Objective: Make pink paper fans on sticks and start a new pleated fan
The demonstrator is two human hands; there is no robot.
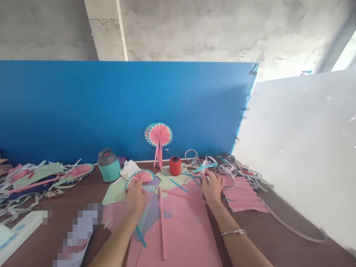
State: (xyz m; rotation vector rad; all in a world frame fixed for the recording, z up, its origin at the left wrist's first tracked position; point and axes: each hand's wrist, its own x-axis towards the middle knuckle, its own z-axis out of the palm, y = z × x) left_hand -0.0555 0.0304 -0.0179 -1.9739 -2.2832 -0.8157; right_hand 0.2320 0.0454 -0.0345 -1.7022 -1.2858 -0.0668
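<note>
1. In the head view, near the middle: left hand (135,196) with fingertips touching the lower edge of a pleated fan (143,175), pink with a blue-striped rim. Cannot tell a pinch from a light rest, the contact being covered by the hand itself.
2. To its right: right hand (213,189), fingers bent, at the near side of a tangle of strips (228,170), tips meeting an upright white strip (204,166). Cannot tell clamped from merely touching – too small and soft there.
3. Behind the pleated fan: a white crumpled piece (128,167), partly hidden by it. Beside that, a teal container (109,168) with a grey lid.
4. Between the hands, farther back: a red spool (175,167), upright, and a round fan (158,134) with pink tails, in front of a blue panel (83,107).
5. Nearer: a narrow pink strip (162,226) lying on a pink sheet (191,226), cut off below; a blue strip (141,237), partly covered by the left forearm.
6. At the left: another fan (79,171), half buried under loose strips; a pixelated object (80,233), unreadable; at the very edge, part of another person's hand (4,167) – mostly out of frame.
</note>
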